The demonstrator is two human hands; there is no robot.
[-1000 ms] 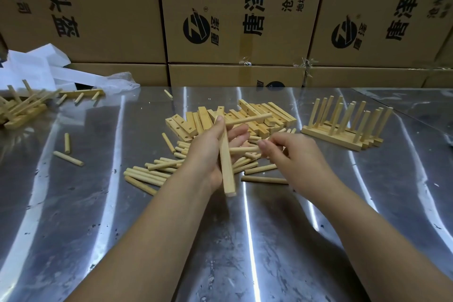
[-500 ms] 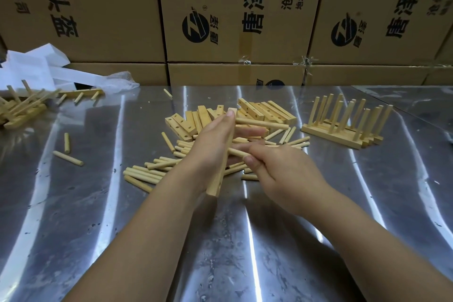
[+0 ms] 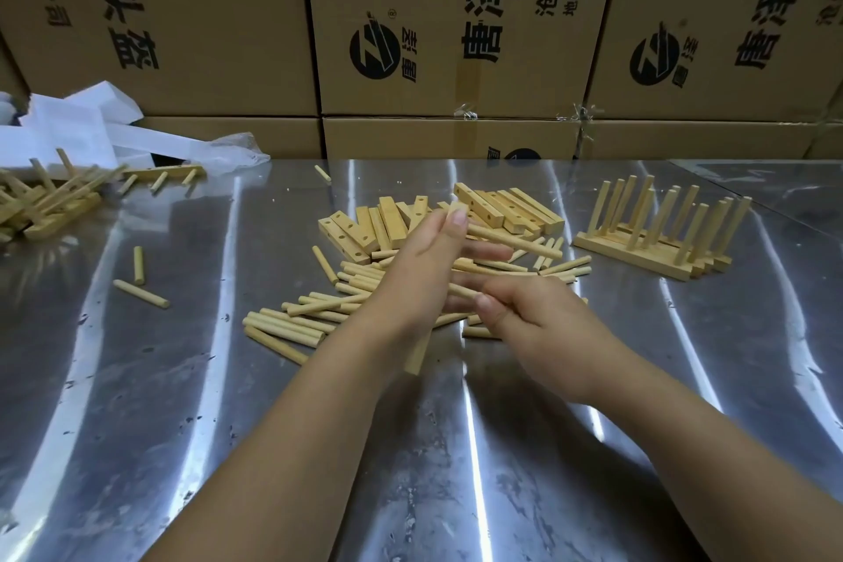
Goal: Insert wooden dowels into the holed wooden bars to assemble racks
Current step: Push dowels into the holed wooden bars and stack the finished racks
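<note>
Boxes (image 3: 456, 14): 唐泽 | left hand (image 3: 410, 274): bar (image 3: 417, 354) | right hand (image 3: 538, 319): dowel (image 3: 460, 291)

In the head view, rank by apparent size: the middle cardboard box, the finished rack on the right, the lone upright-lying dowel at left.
1. middle cardboard box
2. finished rack
3. lone dowel
The box sits farthest back, yet looks largest.

The left hand (image 3: 417, 274) hides most of its bar (image 3: 418, 351) (both ends show); the dowel's (image 3: 460, 290) seating is unclear.

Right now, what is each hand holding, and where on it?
Left hand: holed wooden bar, gripped along its middle. Right hand: a dowel, pinched near one end.
</note>
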